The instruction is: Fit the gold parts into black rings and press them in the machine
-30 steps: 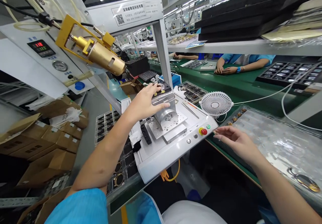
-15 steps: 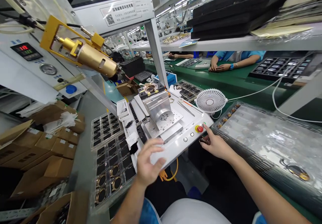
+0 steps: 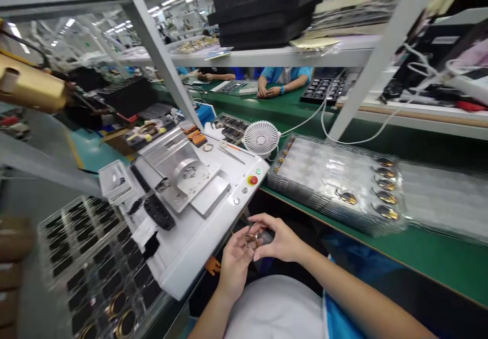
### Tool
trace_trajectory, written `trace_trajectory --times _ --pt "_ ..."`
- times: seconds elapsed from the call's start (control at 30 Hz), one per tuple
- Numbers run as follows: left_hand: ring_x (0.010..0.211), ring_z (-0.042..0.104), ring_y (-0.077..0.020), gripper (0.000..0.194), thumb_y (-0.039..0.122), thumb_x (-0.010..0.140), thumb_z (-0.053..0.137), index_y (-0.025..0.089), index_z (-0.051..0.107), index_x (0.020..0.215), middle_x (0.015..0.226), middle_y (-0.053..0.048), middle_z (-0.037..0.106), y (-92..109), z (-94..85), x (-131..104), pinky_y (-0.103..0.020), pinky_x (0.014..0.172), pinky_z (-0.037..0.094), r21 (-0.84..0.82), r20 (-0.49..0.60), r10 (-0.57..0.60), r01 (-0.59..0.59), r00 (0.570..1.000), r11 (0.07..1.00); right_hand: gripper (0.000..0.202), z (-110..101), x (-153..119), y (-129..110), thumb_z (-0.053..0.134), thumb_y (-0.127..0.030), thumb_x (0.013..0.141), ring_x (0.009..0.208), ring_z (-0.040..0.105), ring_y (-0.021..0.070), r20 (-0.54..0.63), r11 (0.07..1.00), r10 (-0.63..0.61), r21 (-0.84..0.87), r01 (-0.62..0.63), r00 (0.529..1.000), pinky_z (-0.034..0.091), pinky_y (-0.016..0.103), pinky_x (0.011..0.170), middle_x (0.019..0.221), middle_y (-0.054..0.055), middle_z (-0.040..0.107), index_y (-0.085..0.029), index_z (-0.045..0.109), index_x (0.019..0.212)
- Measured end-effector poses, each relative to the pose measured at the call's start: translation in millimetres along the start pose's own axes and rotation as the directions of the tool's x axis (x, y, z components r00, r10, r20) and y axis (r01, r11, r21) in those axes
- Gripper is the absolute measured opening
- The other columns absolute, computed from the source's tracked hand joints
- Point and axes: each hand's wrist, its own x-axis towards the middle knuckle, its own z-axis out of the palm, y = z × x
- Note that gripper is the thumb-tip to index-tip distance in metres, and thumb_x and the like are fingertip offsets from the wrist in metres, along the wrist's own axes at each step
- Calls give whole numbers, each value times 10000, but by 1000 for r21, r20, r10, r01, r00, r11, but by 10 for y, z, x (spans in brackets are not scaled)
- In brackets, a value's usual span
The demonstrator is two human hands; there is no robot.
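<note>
Close in front of my body, both hands meet around a small round watch part with a gold-coloured rim. My left hand holds it in curled fingers, palm up. From the other side, my right hand grips at it with thumb and fingers, where a dark, shiny piece shows; whether this belongs to the same part, I cannot tell. Just beyond my hands lies the white machine's front panel, with a red emergency stop button and a green button. A metal fixture sits on the machine bed.
Stacked clear trays at right carry several gold-rimmed watch parts with dark straps of cable. A white fan stands behind the panel. Trays of dark parts lie at left. A gold cylinder hangs upper left. Across the bench sits another person.
My right hand has left the green button and my left hand has come down from above the machine's front edge. Both now meet at the watch part. My view has turned right.
</note>
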Motion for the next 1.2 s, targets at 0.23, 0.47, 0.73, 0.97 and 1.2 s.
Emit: trace_trajectory --times 0.23,0.47,0.73,0.97,1.2 --pt "982 770 -279 473 361 651 957 251 797 1082 1155 -95 765 23 65 46 -428 943 605 40 -16 -95 96 995 995 699 -380 -151 -190 939 -531 671 957 692 269 -24 911 -64 -409 49 998 569 393 858 1059 97 723 -225 690 1249" --pt "982 771 -256 454 390 660 942 229 797 1059 1077 -83 779 47 -25 -65 -350 908 601 122 -143 2 16 990 992 239 -1872 -476 -730 698 -343 867 972 694 343 -621 326 177 -695 -641 763 535 420 797 1073 119 754 -194 740 1049" --pt "1065 749 -298 432 353 665 940 200 788 1039 1049 -114 792 43 40 -80 -412 987 574 121 -70 -10 19 997 992 184 -2254 -636 -644 789 -325 736 829 691 301 -671 220 283 -651 -727 686 484 345 632 950 108 737 -208 723 860" --pt "1016 743 -252 549 336 677 948 210 746 1172 1187 -120 745 184 37 -63 -388 966 562 -7 190 -143 147 971 989 119 -1672 -478 -896 726 -322 868 702 668 220 -354 666 15 -694 -274 935 528 332 663 806 72 717 -204 725 854" --pt "910 752 -232 802 378 600 985 133 688 1304 1022 -135 773 394 155 -20 -294 816 558 -57 535 -233 309 812 949 180 -632 -54 -790 609 -150 978 892 710 173 278 890 -307 -255 378 910 574 269 769 1018 90 727 -206 759 896"
